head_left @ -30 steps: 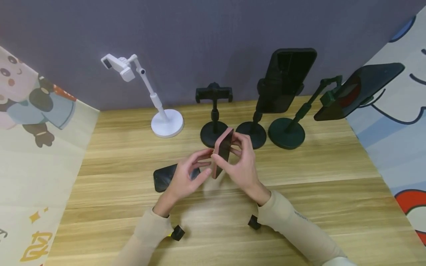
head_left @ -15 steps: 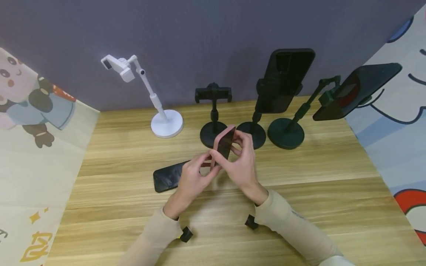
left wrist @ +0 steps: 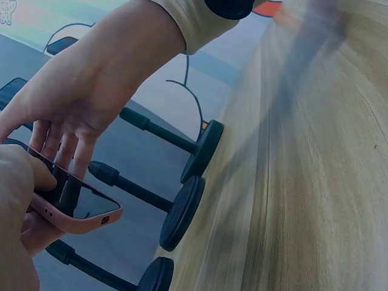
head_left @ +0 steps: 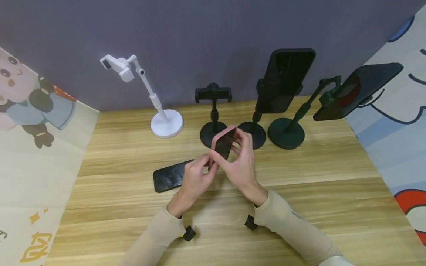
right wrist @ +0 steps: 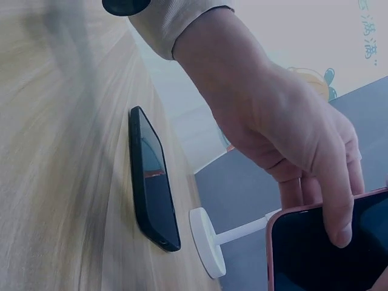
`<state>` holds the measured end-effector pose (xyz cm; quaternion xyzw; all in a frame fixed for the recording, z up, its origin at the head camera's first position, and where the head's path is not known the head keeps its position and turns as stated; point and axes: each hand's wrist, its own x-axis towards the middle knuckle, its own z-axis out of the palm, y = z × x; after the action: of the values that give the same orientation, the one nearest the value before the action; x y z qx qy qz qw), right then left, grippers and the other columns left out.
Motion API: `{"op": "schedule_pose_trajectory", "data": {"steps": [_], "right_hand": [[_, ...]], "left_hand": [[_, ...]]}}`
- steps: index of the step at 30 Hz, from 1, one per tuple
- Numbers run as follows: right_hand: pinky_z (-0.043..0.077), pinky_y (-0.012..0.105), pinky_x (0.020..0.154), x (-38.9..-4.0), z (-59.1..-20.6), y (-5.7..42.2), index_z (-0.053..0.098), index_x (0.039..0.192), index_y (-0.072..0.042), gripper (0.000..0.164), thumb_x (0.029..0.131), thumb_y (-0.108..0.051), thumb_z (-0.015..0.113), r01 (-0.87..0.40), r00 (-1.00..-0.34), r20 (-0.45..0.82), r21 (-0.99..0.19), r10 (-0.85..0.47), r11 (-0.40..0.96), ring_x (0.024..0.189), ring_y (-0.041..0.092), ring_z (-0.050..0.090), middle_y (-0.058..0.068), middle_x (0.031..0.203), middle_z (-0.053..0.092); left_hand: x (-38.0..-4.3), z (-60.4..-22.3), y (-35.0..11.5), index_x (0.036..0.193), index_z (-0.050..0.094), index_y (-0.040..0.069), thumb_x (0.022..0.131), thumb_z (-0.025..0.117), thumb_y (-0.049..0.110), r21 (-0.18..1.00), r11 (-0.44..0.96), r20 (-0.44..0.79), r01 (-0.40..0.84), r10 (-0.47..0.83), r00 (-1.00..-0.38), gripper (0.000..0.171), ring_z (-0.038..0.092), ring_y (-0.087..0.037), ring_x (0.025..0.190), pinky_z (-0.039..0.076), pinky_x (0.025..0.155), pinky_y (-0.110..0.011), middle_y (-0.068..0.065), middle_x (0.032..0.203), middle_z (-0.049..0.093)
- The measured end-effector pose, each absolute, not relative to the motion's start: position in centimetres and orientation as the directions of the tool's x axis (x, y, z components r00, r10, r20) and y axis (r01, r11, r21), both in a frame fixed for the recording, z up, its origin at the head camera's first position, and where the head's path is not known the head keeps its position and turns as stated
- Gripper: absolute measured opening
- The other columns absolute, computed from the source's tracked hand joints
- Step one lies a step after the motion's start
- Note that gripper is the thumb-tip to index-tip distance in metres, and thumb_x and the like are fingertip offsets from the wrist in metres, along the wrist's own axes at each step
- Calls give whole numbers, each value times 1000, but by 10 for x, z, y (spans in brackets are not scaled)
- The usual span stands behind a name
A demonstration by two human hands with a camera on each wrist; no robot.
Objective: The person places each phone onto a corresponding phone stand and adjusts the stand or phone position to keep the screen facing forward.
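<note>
A phone in a pink case (head_left: 223,143) is held tilted up above the table between both hands. My left hand (head_left: 196,179) pinches its lower end; in the right wrist view the thumb (right wrist: 337,212) lies on the dark screen and the other fingers go behind. My right hand (head_left: 240,168) grips it by its long sides, thumb at the left edge and fingers at the right edge. Beside my left hand a second phone, black, (head_left: 171,178) lies flat on the table, screen up, partly covered by that hand.
Behind the hands stands an unloaded black phone stand (head_left: 213,111). A white phone stand (head_left: 166,123) is at the left. To the right, a black stand (head_left: 254,135) and a dark green stand (head_left: 286,133) each carry a phone. A grey partition (head_left: 186,44) closes the back.
My left hand has moved right and taken hold of the pink-cased phone's lower end. The phone has turned slightly, showing more screen. My right hand has hardly moved.
</note>
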<state>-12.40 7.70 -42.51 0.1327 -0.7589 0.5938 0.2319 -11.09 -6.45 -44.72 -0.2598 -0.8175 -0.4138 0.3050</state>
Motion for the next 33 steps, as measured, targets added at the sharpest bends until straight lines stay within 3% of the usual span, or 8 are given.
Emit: {"op": "schedule_pose_trajectory", "data": {"steps": [9,15,25,33], "right_hand": [[48,36,93,-126,-419,77,40,139,-11,77,74,-28,78,-488,-853,519,-833,61,260,108,22,48,15,121,45],[49,38,91,-127,-413,78,40,140,-15,76,75,-32,76,-499,-844,532,-823,65,271,107,19,49,13,120,47],[50,40,89,-130,-411,81,43,138,-13,73,76,-30,77,-523,-835,550,-809,29,268,105,22,52,9,119,47],[51,33,88,-132,-409,80,44,137,-10,74,74,-29,77,-521,-835,549,-811,40,268,101,20,51,8,115,48]], "left_hand": [[-110,-446,-60,70,54,9,82,64,7,485,547,749,683,143,-647,16,58,-9,62,53,54,-25,0,62,52],[-111,-447,-60,69,54,10,83,66,9,483,536,750,693,156,-643,19,54,-7,57,49,49,-23,1,60,51],[-113,-447,-64,72,57,9,84,67,9,507,509,732,696,173,-660,16,60,-7,63,54,55,-23,1,61,52],[-111,-446,-61,72,55,10,83,65,9,468,560,744,684,168,-647,15,44,-5,53,40,42,-20,2,62,50]]}}
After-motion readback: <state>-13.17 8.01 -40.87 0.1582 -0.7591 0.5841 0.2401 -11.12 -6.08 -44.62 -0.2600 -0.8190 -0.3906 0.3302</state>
